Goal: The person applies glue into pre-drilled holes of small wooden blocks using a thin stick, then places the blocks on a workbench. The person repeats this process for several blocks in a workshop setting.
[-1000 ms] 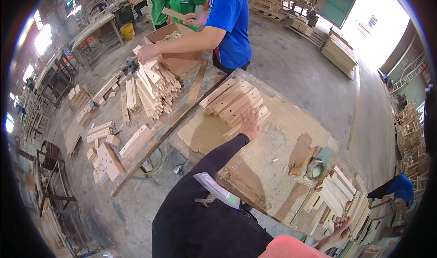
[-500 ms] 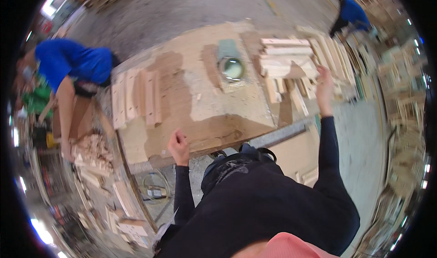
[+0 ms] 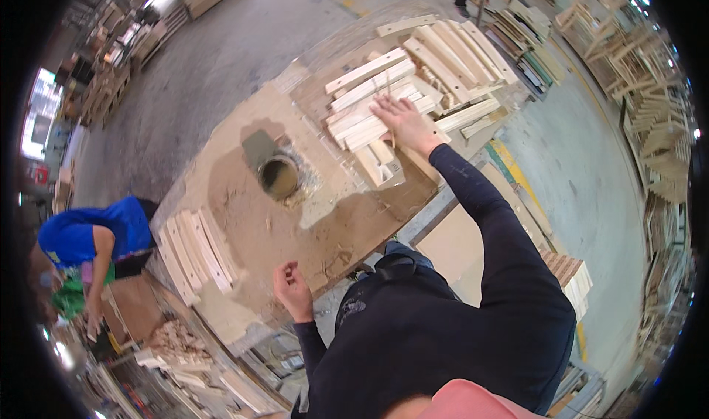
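My right hand (image 3: 406, 125) lies over a stack of pale wooden strips (image 3: 363, 116) on the right of the table, fingers stretched out and touching the top pieces. It does not grip any of them. Above the table's near edge is my left hand (image 3: 293, 290), its fingers curled in toward the thumb; what they hold, if anything, is too small to make out. Between the hands and farther back stands a round pot (image 3: 279, 176) with dried drips around it. Several wooden strips with dark holes (image 3: 193, 250) lie side by side at the table's left end.
More wooden slats (image 3: 450, 53) are piled at the far right of the table. A person in a blue shirt (image 3: 96, 230) bends over a heap of small wood pieces (image 3: 177, 345) on the left. Stacked wooden frames (image 3: 665, 134) line the right side.
The view has turned, so the table now slants up to the right. My right hand has come in from beyond the stack's right side and down onto the strips. My left hand stays curled.
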Demonstrator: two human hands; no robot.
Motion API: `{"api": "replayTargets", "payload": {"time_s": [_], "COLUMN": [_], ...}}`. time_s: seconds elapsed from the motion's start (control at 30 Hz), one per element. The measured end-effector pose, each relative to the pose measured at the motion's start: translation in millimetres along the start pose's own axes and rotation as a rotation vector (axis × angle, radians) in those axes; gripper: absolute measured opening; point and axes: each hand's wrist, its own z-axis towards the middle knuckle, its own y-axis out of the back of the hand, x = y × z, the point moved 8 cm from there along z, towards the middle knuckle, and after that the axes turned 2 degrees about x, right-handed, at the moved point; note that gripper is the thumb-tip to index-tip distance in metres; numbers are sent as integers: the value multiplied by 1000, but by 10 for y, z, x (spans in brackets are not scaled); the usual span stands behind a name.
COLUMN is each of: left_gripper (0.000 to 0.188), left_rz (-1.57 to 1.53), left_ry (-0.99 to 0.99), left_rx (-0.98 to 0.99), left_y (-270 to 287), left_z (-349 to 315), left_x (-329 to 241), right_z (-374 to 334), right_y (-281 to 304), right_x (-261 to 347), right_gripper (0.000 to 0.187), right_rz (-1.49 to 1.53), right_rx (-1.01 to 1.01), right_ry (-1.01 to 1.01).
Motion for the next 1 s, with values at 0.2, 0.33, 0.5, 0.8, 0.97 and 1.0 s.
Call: {"api": "replayTargets", "payload": {"time_s": [0.2,0.33,0.5,0.8,0.97,1.0], "left_gripper": [13,13,12,12,12,13], "left_rz": [-38,-27,-7,-3,12,11], "left_ry": [49,-60,-75,-80,-80,-82], "left_rx": [69,66,125,222,273,274], "left_y": [-206,-222,-214,-203,-207,-200], "left_z": [23,104,150,42,-65,-87], "left_x": [-88,-143,-137,69,190,214], "right_z": [-176,-171,-37,-151,-37,-2], "right_y": [-30,43,124,51,36,37], "right_x": [78,110,157,259,180,193], "right_gripper": [58,54,53,55,48,47], "right_rz": [-84,-54,-34,-319,-331,-334], "right_rx": [-74,-94,-111,-215,-258,-265], "right_ry": [84,37,57,75,42,71]}}
